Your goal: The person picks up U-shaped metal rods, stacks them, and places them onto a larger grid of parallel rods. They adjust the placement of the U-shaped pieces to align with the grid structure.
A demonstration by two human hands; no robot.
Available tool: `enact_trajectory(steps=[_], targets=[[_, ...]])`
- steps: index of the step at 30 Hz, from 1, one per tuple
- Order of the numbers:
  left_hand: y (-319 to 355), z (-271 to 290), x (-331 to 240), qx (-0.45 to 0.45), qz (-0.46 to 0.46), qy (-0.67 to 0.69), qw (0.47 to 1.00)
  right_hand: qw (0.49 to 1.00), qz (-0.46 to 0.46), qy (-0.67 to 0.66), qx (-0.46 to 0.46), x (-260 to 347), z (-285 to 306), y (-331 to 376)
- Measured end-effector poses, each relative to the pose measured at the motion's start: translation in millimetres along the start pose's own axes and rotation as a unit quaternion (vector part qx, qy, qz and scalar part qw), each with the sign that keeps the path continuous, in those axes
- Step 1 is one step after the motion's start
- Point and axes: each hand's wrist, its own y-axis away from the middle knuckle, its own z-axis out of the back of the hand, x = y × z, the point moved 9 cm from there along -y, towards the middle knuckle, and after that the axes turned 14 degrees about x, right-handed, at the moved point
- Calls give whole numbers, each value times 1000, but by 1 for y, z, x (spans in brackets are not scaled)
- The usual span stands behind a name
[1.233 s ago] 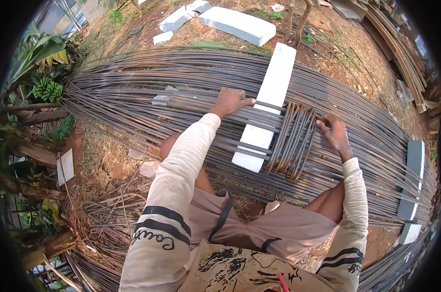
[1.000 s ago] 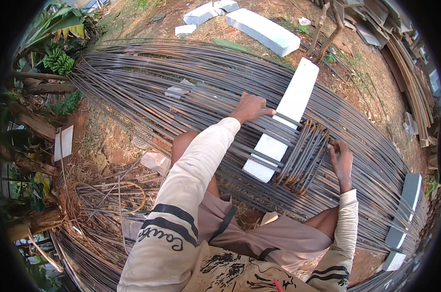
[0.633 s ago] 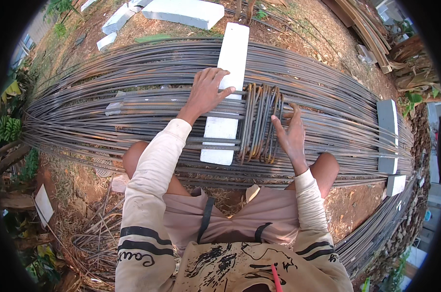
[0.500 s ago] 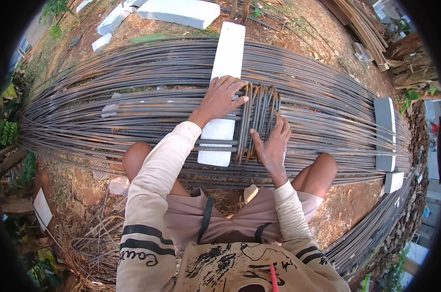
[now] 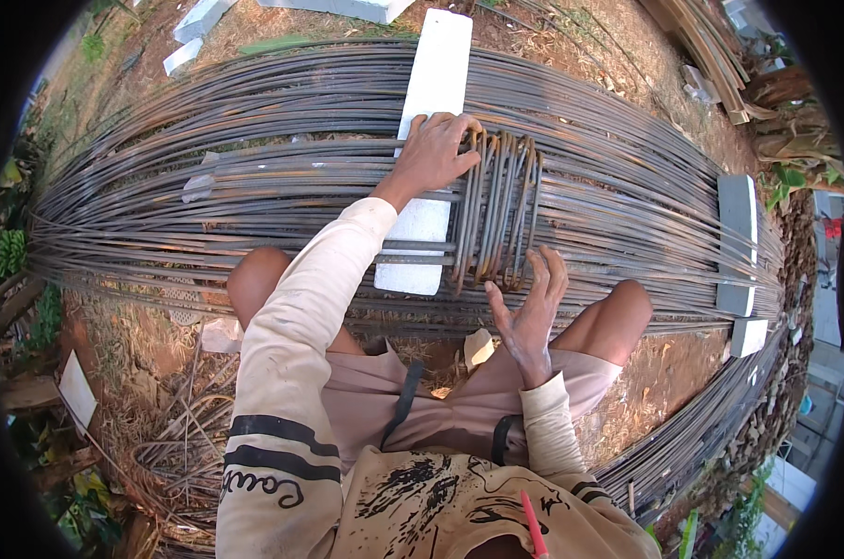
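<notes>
A bunch of rusty rebar stirrups [image 5: 500,205], bent into narrow rectangular loops, stands side by side around several long bars. My left hand [image 5: 429,156] is closed at their far left corner, with fingers and thumb around the end of a stirrup. Close to the stirrups' near end, my right hand [image 5: 528,312] is open, thumb and fingers spread with nothing between them. Long steel rods [image 5: 291,126] run left to right beneath. Under the lifted bars and my left wrist, a long white block [image 5: 438,70] lies crosswise; my hand and forearm hide part of it.
A grey-white block [image 5: 738,219] props the rods at the right, with a smaller block [image 5: 749,337] beside it. More rods [image 5: 683,456] lie at lower right. Tangled thin rods [image 5: 175,456] are on the ground at lower left. Planks [image 5: 697,56] rest at the upper right.
My right hand has moved off the side of the stirrups toward me, its fingers spreading. My left hand remains at their far end. The whole view has shifted slightly.
</notes>
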Motion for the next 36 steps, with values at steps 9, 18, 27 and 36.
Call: enact_trajectory(steps=[9,18,27,36], targets=[[5,15,0,-72,-9,-104,992,979,-124,-117,-110,-100,68,-30],[77,81,80,-74,215,-102,968,549,-371,-637,-394,-249,-5,76],[371,-60,115,-562,215,680,419,292,-149,-851,-411,-292,-83,9],[244,-42,200,-481,-15,795,369,284,217,-926,-120,-245,-49,-124]])
